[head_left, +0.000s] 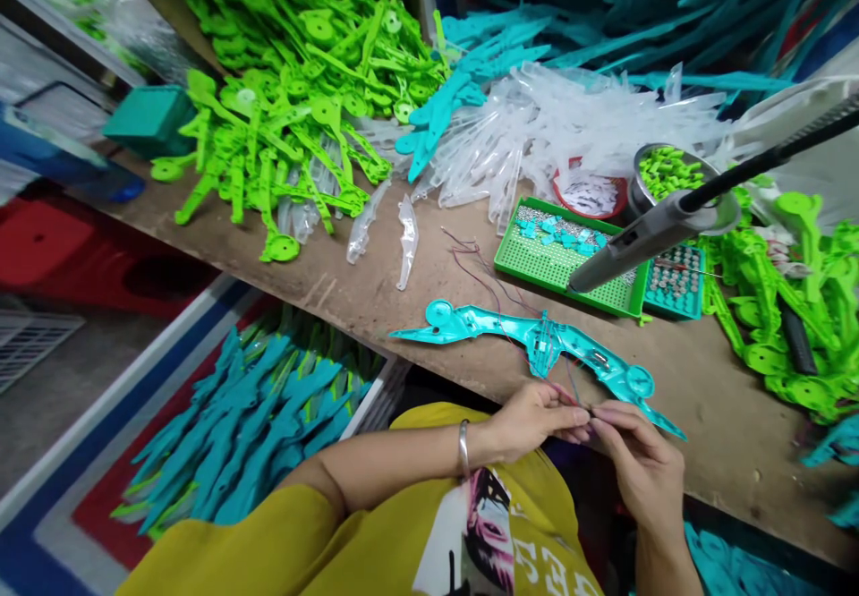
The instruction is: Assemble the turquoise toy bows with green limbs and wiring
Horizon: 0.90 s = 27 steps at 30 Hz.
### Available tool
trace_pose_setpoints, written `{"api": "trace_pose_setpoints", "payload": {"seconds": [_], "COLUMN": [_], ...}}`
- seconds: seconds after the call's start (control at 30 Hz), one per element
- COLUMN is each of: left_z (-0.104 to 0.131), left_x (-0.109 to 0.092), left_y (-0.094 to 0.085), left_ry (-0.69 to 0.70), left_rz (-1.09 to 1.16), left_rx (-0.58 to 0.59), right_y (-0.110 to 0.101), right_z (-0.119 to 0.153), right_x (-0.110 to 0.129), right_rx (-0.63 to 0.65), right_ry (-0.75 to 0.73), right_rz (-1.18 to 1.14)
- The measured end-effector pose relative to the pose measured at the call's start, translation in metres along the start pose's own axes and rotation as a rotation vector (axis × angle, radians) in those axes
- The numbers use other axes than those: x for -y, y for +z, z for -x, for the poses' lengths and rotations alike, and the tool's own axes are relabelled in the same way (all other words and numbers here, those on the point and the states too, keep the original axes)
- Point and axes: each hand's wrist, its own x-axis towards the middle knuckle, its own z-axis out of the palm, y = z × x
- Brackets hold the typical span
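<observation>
A teal bow-shaped plastic shell (489, 320) lies on the table in front of me, its hollow side up. Thin red and blue wires (497, 285) run across its middle and trail onto the table behind it. At the shell's near side, my left hand (537, 419) is closed in a pinch on the wires that come down from the middle. My right hand (641, 448) meets it fingertip to fingertip, also pinching at the wire ends. The exact ends are too small to make out between the fingers.
Behind the shell stands a green tray (570, 260) of small parts, beside a teal tray (675, 283) of round metal pieces. An electric screwdriver (631, 238) hangs over them. Green parts (268, 140), clear pieces (497, 140) and a metal bowl (644, 193) line the back. A crate (221, 296) stands below left.
</observation>
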Motion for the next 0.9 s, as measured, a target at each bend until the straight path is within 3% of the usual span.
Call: {"api": "trace_pose_setpoints", "payload": {"seconds": [0.33, 0.7, 0.9], "left_z": [-0.0017, -0.0005, 0.0018], "left_x": [0.0024, 0.0046, -0.0005], "left_y": [-0.0012, -0.0019, 0.0], "left_ry": [0.03, -0.063, -0.05], "left_rz": [0.021, -0.009, -0.031], "left_rx": [0.013, 0.007, 0.001], "right_y": [0.0039, 0.0017, 0.0002], "right_z": [-0.0028, -0.0016, -0.0026], "right_x": [-0.0008, -0.0016, 0.0002], "right_rx": [0.003, -0.013, 0.039], "right_ry": [-0.055, 0.177, 0.183], "right_rz": [0.035, -0.138, -0.169]}}
